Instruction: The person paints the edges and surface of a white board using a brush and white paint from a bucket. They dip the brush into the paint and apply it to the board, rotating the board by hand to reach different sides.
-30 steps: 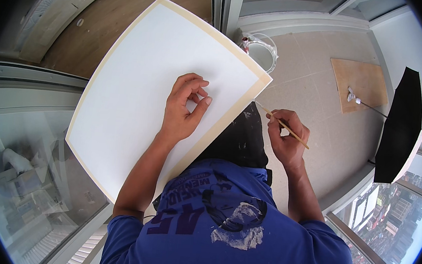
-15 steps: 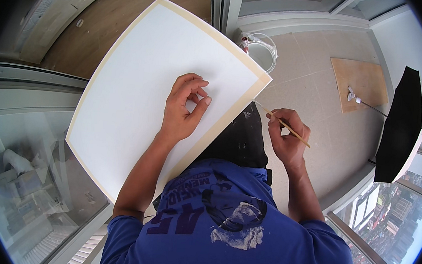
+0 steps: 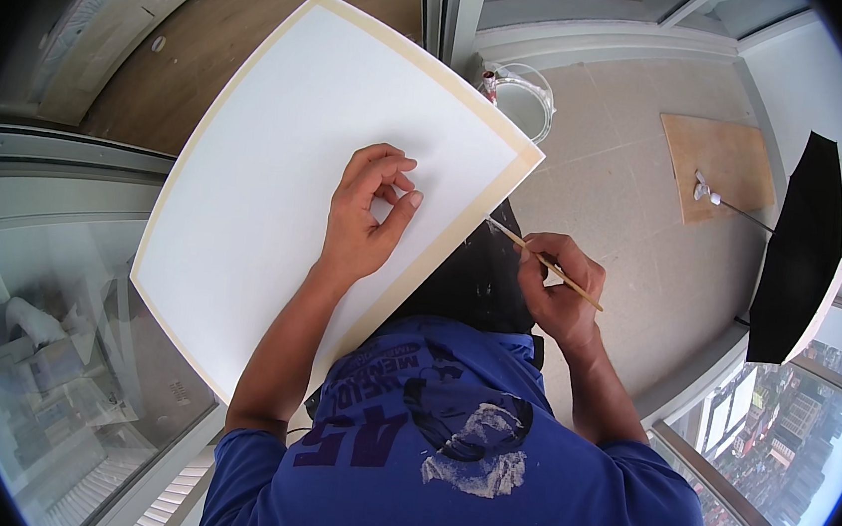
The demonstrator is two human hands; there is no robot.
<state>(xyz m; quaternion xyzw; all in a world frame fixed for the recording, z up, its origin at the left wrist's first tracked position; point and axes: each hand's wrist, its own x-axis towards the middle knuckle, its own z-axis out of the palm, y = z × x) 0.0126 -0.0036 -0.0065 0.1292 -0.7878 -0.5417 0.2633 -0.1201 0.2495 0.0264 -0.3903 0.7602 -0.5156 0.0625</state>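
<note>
the white board (image 3: 249, 168) hides part of a bucket (image 3: 543, 125) beyond its far right corner, the pale inside hard to make out, while the right hand (image 3: 564, 288) pinches a brush (image 3: 555, 272), tip by the right edge, contact unclear, and the left hand (image 3: 371, 209), loosely curled, lies over the middle.

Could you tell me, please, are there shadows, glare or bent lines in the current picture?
Head view: the board looks bowed at its edges, the picture's rim is black; head view: soft shadow on the board beside the left hand; head view: hazy reflections on the left glass.
</note>
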